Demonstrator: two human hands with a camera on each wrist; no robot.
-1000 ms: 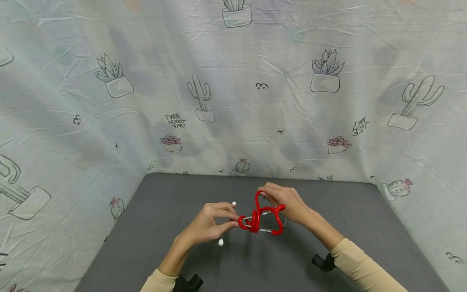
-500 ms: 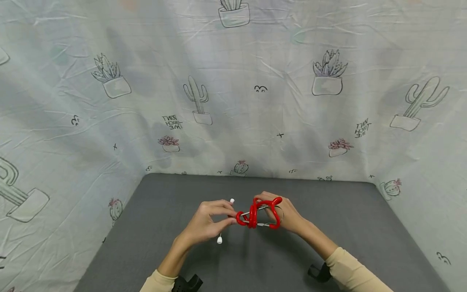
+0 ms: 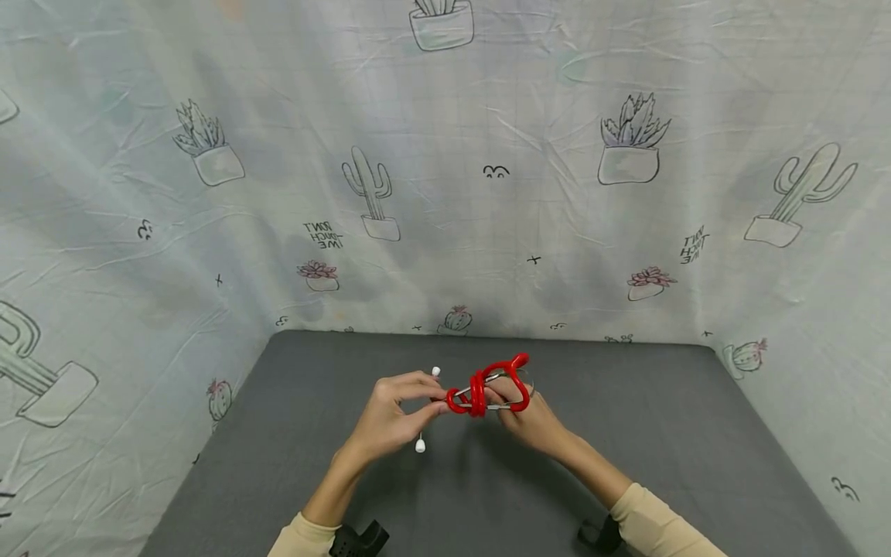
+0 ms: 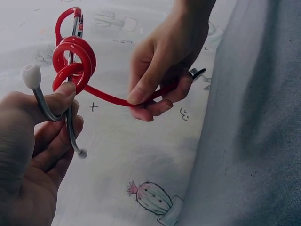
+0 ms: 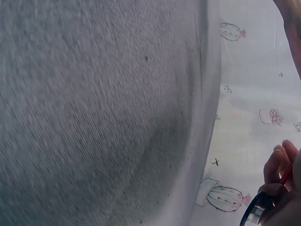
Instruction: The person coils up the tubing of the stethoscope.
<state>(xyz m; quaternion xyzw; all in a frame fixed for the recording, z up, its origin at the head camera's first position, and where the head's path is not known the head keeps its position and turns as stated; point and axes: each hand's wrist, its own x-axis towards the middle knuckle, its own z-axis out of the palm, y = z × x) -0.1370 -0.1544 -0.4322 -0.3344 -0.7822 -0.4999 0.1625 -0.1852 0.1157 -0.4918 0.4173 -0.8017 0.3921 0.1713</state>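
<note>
A stethoscope with red tubing [image 3: 477,394] hangs in the air between both hands, its tube wound in several turns around the metal ear tubes. My left hand [image 3: 400,406] pinches it at the ear-tube end between thumb and fingers. One white ear tip [image 3: 420,445] pokes out below that hand, another above it. In the left wrist view, my right hand [image 4: 164,61] grips the loose stretch of tubing. The chest piece [image 4: 197,73] sticks out past its fingers. The right wrist view catches part of the right hand [image 5: 282,169] with the chest piece's dark rim [image 5: 249,212].
A grey cloth-covered table [image 3: 334,363] lies under the hands. Behind it and at the sides hangs a pale curtain [image 3: 445,216] printed with cactus drawings. Black wrist mounts [image 3: 358,539] show at both sleeves.
The right hand has come down and left, from the upper loop to behind the coil. The tubing loop that stood up has been drawn in. The left hand keeps its pinch and has risen slightly.
</note>
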